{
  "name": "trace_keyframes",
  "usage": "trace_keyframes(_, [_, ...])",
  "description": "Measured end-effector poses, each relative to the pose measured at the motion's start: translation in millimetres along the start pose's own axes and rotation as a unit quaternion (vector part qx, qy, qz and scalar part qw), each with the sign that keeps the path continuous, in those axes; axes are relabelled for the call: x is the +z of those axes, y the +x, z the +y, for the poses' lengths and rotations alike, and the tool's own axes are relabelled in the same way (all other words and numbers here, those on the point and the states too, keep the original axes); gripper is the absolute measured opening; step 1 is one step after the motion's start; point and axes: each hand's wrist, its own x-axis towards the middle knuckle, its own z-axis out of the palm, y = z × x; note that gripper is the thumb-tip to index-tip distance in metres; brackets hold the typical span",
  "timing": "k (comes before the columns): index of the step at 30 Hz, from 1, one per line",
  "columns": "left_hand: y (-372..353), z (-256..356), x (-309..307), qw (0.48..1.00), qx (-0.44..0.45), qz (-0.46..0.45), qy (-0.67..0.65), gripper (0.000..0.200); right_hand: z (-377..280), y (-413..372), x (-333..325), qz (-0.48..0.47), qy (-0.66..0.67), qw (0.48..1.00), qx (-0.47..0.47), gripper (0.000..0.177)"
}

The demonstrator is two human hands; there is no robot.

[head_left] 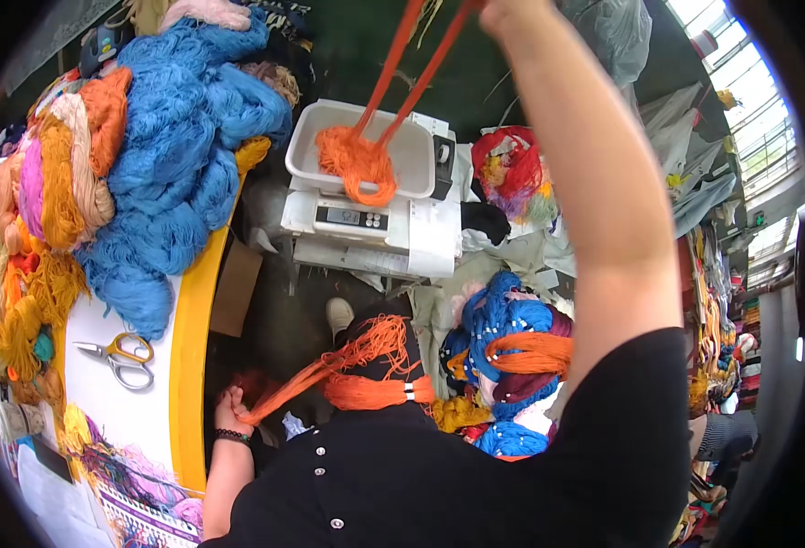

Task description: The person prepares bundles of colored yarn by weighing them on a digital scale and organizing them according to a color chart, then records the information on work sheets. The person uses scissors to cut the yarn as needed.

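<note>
My left hand (233,411), low on the left with a dark bead bracelet at its wrist, is closed around the end of a loose orange yarn skein (329,362). That skein stretches over my lap, above a banded orange yarn bundle (377,391). My right hand (510,15) is raised at the top edge, partly cut off. From it, two taut strands of orange yarn (423,84) run down to an orange yarn pile (357,161) in a white plastic tray (298,146). The tray sits on a digital scale (351,219) with a lit display.
On the left, a yellow-edged white table (101,320) carries scissors (121,358), a large blue yarn heap (169,137) and several other coloured skeins. Blue, maroon and orange bundles (516,338) lie right of my lap. Another person (726,434) is at the far right.
</note>
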Motion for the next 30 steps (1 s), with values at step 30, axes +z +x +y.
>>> trace_keyframes(30, [-223.8, 18.1, 151.5, 0.856, 0.182, -0.373, 0.308, 0.050, 147.8, -407.2, 67.0, -0.316, -0.100, 0.933, 0.142, 0.023])
